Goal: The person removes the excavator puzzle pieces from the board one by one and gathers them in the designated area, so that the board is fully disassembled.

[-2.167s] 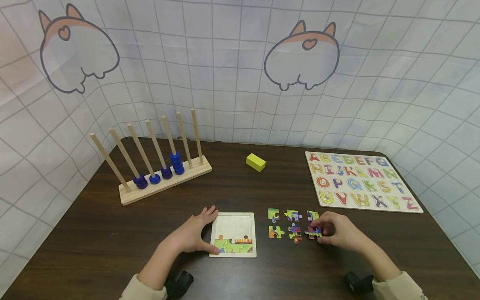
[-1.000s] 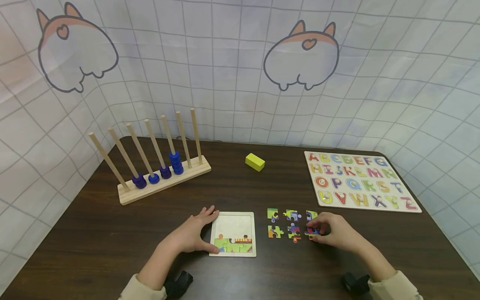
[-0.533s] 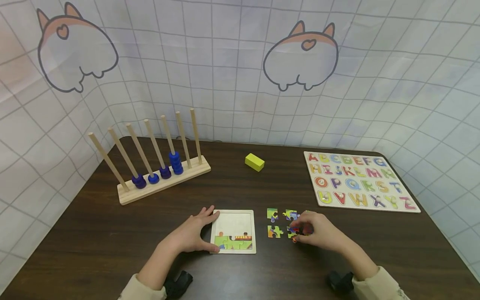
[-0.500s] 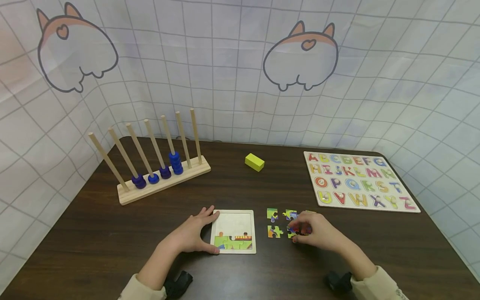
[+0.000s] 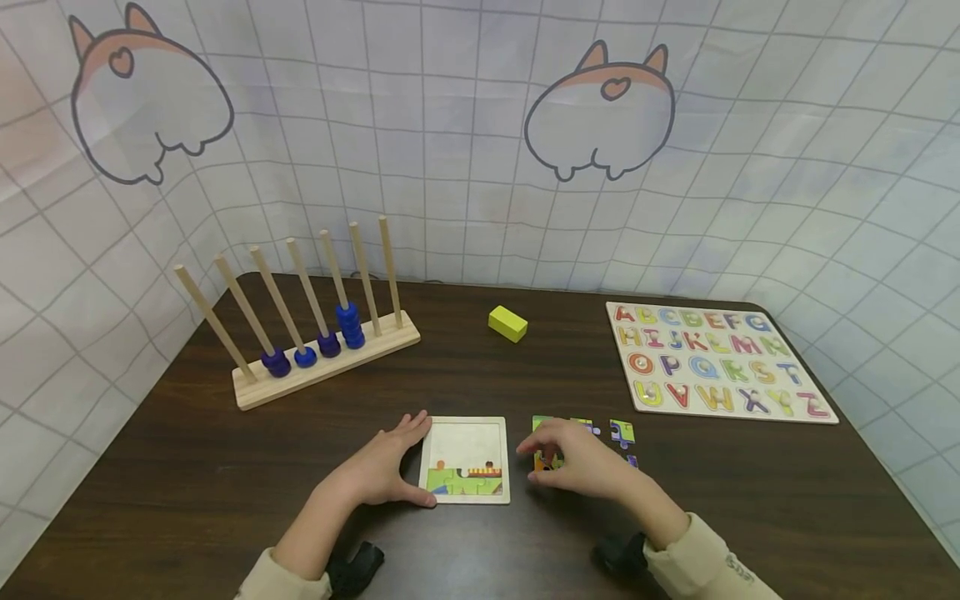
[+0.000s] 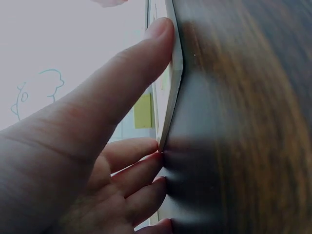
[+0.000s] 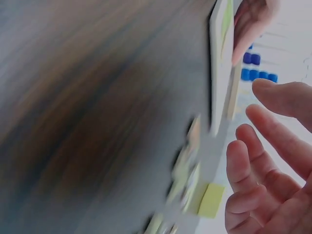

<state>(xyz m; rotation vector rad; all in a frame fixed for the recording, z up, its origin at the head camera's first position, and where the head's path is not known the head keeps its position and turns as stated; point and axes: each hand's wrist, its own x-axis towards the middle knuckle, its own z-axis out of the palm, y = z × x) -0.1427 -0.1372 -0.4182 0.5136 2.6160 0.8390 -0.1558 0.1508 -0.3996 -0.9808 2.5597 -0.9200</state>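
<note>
My left hand lies along the left side of a square wooden puzzle tray, fingers spread. Its thumb touches the near left corner and its fingertips the far left corner; the left wrist view shows the thumb over the rim. A row of joined puzzle pieces fills the tray's near part. My right hand hovers with bent fingers over loose puzzle pieces right of the tray, hiding several. In the right wrist view, its thumb and fingers stand apart, nothing visible between them.
A wooden peg abacus with blue and purple beads stands at the back left. Behind the tray lies a yellow block. An alphabet puzzle board is at the right. A white gridded cloth hangs behind the dark table.
My right hand has moved left from the right column of loose pieces to the column nearest the tray. The tray has shifted slightly away; my left hand stays beside it.
</note>
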